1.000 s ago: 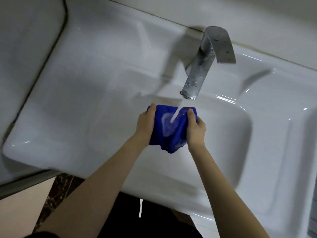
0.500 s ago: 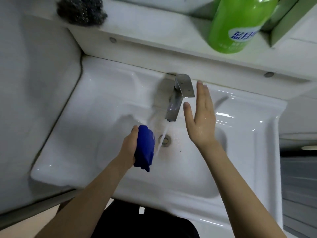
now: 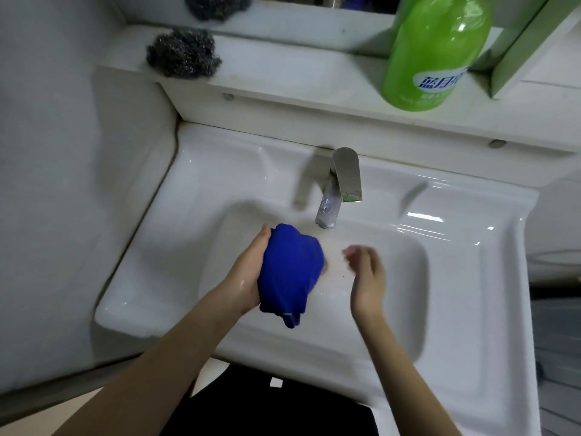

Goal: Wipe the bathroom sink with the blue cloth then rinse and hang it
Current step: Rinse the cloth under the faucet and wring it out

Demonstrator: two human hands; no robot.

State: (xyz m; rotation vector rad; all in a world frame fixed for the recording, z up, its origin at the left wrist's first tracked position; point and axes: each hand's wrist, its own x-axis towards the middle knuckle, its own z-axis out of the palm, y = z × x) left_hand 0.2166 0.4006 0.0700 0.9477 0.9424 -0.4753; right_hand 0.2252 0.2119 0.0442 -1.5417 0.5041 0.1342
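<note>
On the shelf (image 3: 283, 86) in front of you sits a steel scourer (image 3: 184, 53) at the left end, its reflection showing in the mirror (image 3: 298, 1) just behind it. Toward the right you have a green bottle (image 3: 435, 51) standing upright, with a white and blue label low on its front, well apart from the scourer.

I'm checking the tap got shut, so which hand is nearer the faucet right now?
Right. The right hand hangs just below and right of the faucet; the left hand sits farther down-left, holding the blue cloth.
</note>
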